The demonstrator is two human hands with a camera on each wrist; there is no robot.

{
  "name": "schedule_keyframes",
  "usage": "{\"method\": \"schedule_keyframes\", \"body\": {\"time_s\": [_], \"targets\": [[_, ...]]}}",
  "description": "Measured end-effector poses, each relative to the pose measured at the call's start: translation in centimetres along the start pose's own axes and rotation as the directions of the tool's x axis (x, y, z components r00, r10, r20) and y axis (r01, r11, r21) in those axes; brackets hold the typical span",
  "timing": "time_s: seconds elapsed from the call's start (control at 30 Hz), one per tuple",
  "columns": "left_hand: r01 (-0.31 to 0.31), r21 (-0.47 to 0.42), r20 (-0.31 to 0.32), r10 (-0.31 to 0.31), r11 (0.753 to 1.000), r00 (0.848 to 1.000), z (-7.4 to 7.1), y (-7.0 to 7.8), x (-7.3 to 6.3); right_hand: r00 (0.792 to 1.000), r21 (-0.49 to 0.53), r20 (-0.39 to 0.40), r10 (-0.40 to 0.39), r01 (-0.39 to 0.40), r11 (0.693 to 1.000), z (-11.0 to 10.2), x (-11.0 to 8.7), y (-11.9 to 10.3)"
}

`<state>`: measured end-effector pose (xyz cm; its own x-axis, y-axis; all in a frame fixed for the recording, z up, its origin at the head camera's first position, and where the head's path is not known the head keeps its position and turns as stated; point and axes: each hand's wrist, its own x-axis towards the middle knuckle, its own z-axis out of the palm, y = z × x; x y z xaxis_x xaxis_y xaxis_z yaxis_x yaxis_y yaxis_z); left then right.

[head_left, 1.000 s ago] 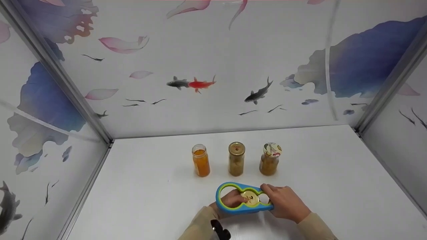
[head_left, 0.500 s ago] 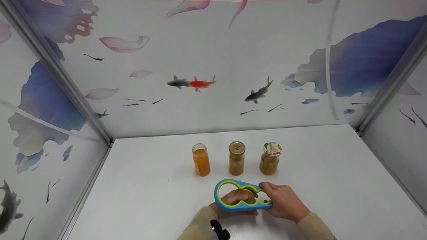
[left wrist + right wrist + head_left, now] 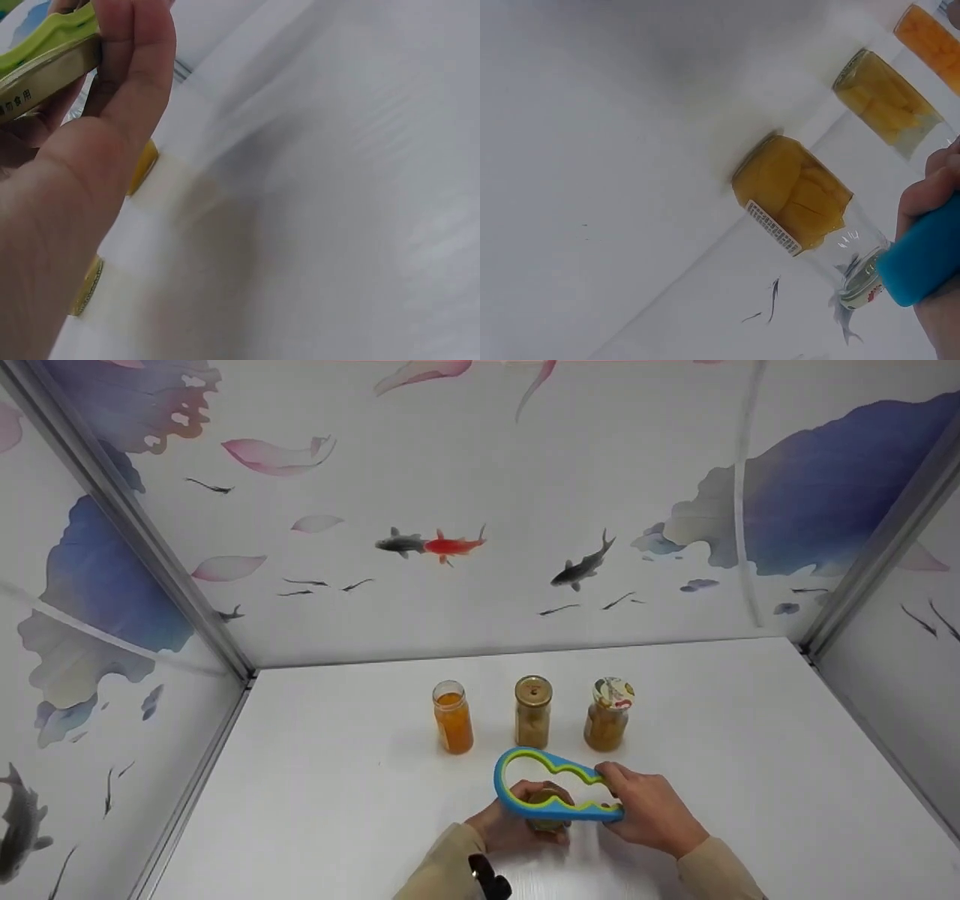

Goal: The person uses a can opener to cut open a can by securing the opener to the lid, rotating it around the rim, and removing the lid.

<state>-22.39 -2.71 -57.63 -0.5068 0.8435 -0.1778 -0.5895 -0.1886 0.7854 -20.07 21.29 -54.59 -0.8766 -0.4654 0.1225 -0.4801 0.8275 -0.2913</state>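
My left hand (image 3: 501, 823) holds a round gold metal jar lid (image 3: 548, 825), partly hidden behind the near arm of a jar opener (image 3: 501, 781). In the left wrist view, the lid (image 3: 56, 75) shows its side with dark printing, close against the opener's green lining (image 3: 56, 31). The opener is blue outside with a scalloped green inner edge. Its narrow end is in the grip of my right hand (image 3: 654, 808). From the right wrist, only the opener's blue end (image 3: 922, 259) shows, with fingers curled round it.
Beyond my hands stand a lidless jar of orange contents (image 3: 454, 726), a gold-lidded jar (image 3: 532, 724) and a jar with a patterned lid (image 3: 606, 724), in a row on the white table (image 3: 322, 765). Printed panels (image 3: 510, 607) enclose the table's back and sides.
The lid has tilted and dropped from inside the opener's opening to behind its near arm. The opener has risen slightly away from me. The three jars stay put.
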Motion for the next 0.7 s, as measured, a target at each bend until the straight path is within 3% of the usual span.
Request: {"method": "schedule_keyframes", "body": {"time_s": [0.07, 0.23, 0.47, 0.7], "targets": [[0.014, -0.033, -0.034, -0.015, 0.999, 0.999, -0.8, -0.6, 0.4, 1.0, 0.003, 0.0, 0.016, -0.016, 1.0, -0.2, -0.1, 0.0], [0.026, -0.086, -0.066, -0.032, 0.996, 0.997, -0.9, -0.3, 0.2, 0.999, 0.013, -0.001, 0.033, -0.033, 0.999, -0.4, -0.3, 0.2], [-0.009, -0.056, -0.084, 0.004, 0.998, 0.996, -1.5, 0.2, -0.5, 0.998, 0.02, -0.016, 0.06, -0.06, 0.998, -0.3, -0.6, 0.5], [-0.003, -0.037, -0.078, 0.0, 0.999, 0.997, -2.2, 0.6, -1.1, 0.997, 0.014, -0.038, 0.067, -0.067, 0.998, -0.4, -0.9, 0.7]]}}
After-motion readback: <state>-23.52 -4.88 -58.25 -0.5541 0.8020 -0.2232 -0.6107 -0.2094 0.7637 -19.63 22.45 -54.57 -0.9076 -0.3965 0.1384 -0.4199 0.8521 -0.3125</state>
